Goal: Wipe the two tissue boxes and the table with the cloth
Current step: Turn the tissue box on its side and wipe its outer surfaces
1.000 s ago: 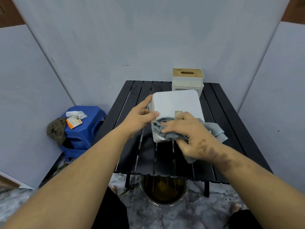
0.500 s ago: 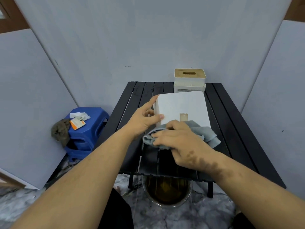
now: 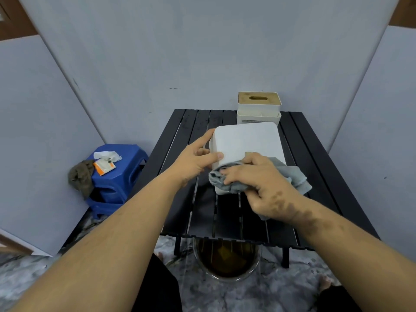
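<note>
Since the earlier frames, the right hand [image 3: 264,185] has drawn the grey cloth [image 3: 292,176] back down to the near edge of the white tissue box [image 3: 245,143]. That box sits tilted on the black slatted table [image 3: 315,154], underside toward the camera. The left hand [image 3: 193,161] grips its left corner, thumb on the facing side and forefinger along the edge, probably to brace it against the wiping pressure. Right-hand fingers are curled, bunching the cloth against the box. A second tissue box [image 3: 258,106], with a wooden lid, stands at the far edge, apparently awaiting wiping.
</note>
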Motion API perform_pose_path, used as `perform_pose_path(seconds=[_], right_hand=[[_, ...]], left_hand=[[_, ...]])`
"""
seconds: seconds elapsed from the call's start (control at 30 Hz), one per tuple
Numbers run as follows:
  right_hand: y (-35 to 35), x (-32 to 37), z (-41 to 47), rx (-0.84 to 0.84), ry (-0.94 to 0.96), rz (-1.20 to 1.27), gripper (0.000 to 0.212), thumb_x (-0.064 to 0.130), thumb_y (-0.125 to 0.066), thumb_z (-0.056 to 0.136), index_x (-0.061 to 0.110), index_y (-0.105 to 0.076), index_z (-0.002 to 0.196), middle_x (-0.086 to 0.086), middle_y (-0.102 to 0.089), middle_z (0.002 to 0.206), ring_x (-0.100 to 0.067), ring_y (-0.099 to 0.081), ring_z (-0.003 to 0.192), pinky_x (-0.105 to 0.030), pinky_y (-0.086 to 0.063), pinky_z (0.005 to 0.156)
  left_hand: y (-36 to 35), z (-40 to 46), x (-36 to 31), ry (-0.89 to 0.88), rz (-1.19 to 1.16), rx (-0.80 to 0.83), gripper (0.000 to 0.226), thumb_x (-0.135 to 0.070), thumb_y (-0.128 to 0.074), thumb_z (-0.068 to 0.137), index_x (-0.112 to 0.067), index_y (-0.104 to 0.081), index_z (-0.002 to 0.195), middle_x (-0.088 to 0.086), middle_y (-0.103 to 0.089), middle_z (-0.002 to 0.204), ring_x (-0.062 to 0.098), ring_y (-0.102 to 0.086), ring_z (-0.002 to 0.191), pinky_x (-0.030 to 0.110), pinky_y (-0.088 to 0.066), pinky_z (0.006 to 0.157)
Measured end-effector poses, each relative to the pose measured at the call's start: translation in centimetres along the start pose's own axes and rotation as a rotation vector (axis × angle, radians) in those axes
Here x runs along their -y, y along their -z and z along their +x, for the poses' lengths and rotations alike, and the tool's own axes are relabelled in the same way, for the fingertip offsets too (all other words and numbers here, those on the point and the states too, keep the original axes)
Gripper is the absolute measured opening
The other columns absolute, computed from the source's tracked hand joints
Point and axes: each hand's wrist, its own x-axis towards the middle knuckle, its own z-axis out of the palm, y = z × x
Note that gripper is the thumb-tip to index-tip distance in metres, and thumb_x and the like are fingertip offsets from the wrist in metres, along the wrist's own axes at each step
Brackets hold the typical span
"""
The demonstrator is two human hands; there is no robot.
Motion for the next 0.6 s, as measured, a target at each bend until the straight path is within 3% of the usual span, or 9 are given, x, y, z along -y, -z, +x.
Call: perform_pose_path(seconds=[0.1, 0.23, 0.3, 0.37, 0.47, 0.53, 0.6], right_hand=[[2.6, -2.0, -0.5, -0.021, -0.013, 0.018, 0.044, 0.006, -0.064, 0.073, 0.039, -0.071, 0.101, 0.004, -0.061, 0.102, -0.009, -0.05, 0.1, -0.017, -0.044, 0.087], [4.8, -4.1, -1.6, -0.192, -0.184, 0.057, 0.044, 0.007, -0.054, 0.068, 0.033, -0.071, 0.1, -0.007, -0.054, 0.105, 0.005, -0.049, 0.102, -0.003, -0.038, 0.09], [4.1, -3.6, -1.5, -0.21, -0.177, 0.028, 0.045, 0.006, -0.053, 0.069, 0.031, -0.073, 0.101, -0.007, -0.06, 0.108, 0.0, -0.05, 0.098, -0.01, -0.044, 0.09], [2.1, -1.9, -1.1, -0.141, -0.044, -0.004, 0.045, 0.002, -0.057, 0.072, 0.03, -0.074, 0.102, 0.002, -0.068, 0.115, -0.012, -0.05, 0.095, -0.026, -0.049, 0.087], [-0.7, -0.1, -1.0, 0.037, 0.118, -0.014, 0.045, 0.0, -0.063, 0.078, 0.027, -0.074, 0.113, 0.007, -0.068, 0.122, -0.011, -0.046, 0.104, -0.02, -0.039, 0.094], [-0.4, -0.8, -1.3, 0.07, 0.156, -0.014, 0.046, 0.001, -0.066, 0.079, 0.027, -0.073, 0.116, 0.009, -0.066, 0.127, -0.009, -0.043, 0.107, -0.015, -0.032, 0.099], [1.0, -2.2, -2.0, 0.053, 0.17, -0.024, 0.041, 0.003, -0.066, 0.081, 0.027, -0.075, 0.113, 0.009, -0.067, 0.127, -0.017, -0.049, 0.107, -0.018, -0.033, 0.1]], left_hand=[[0.1, 0.0, 0.2, 0.014, -0.005, -0.008, 0.061, -0.029, -0.073, 0.089, -0.081, -0.051, 0.111, 0.015, -0.069, 0.109, 0.015, -0.064, 0.083, 0.017, -0.049, 0.067], [0.1, 0.0, 0.4, 0.018, 0.007, -0.024, 0.061, -0.022, -0.069, 0.098, -0.069, -0.045, 0.128, 0.022, -0.069, 0.121, 0.014, -0.065, 0.085, 0.019, -0.048, 0.068], [-0.1, 0.0, 0.5, 0.01, 0.012, -0.031, 0.062, -0.018, -0.066, 0.1, -0.06, -0.043, 0.139, 0.017, -0.07, 0.115, 0.007, -0.067, 0.079, 0.014, -0.049, 0.066], [-0.3, 0.0, 0.6, -0.013, 0.035, -0.037, 0.062, -0.017, -0.065, 0.101, -0.055, -0.042, 0.144, 0.012, -0.069, 0.107, -0.001, -0.067, 0.075, 0.007, -0.048, 0.064], [-0.4, -0.2, 0.4, -0.063, 0.061, -0.031, 0.059, -0.014, -0.062, 0.102, -0.06, -0.043, 0.134, 0.012, -0.067, 0.103, -0.003, -0.065, 0.073, 0.009, -0.048, 0.065], [-0.3, -0.2, 0.5, -0.075, 0.055, -0.022, 0.06, -0.02, -0.067, 0.099, -0.063, -0.044, 0.134, 0.018, -0.069, 0.107, 0.001, -0.065, 0.076, 0.011, -0.049, 0.065], [-0.1, -0.1, 0.7, -0.063, 0.042, -0.029, 0.064, -0.031, -0.068, 0.091, -0.064, -0.043, 0.139, 0.021, -0.071, 0.11, 0.008, -0.065, 0.079, 0.014, -0.049, 0.065]])
